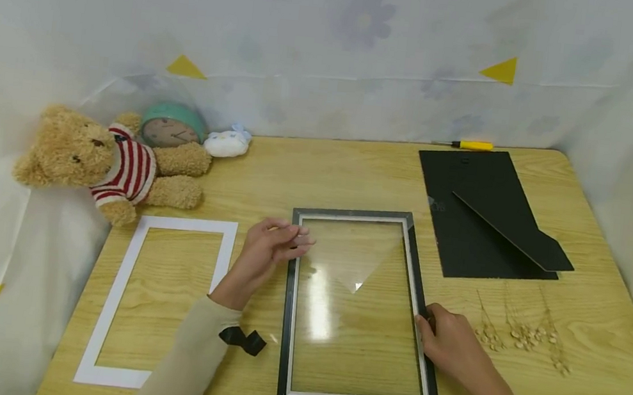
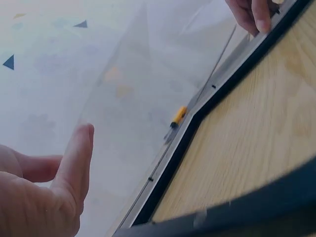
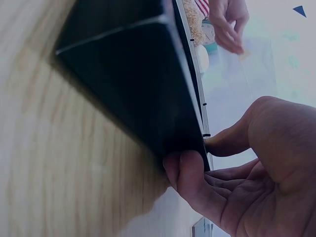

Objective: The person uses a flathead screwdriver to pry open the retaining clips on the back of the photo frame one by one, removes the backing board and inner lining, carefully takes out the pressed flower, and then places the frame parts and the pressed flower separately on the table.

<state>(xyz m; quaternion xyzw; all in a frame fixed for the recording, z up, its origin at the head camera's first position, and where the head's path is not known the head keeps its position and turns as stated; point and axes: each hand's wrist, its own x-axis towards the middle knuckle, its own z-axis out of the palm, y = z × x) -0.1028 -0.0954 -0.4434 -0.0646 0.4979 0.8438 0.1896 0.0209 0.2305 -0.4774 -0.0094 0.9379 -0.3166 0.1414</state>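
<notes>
A black picture frame [image 1: 414, 269] with a pale inner lip lies on the wooden table. My left hand [image 1: 267, 250] pinches the edge of a clear sheet [image 1: 358, 263] over the frame's upper left; one corner of the sheet shows above the opening. In the left wrist view, the sheet's faint edge runs up from the left fingertips [image 2: 86, 136]. My right hand [image 1: 454, 347] grips the frame's right side. Its thumb is on the inner lip, and its fingers [image 3: 190, 173] bend against the outer wall in the right wrist view.
Left of the frame lies a white mat [image 1: 120, 286]. A black backing board [image 1: 486, 183] with a stand is at right, dried flower sprigs [image 1: 528, 335] below it, a yellow screwdriver [image 1: 475, 145] behind. A teddy bear [image 1: 128, 168], a green clock [image 1: 173, 131] and a small white plush [image 1: 226, 143] sit back left.
</notes>
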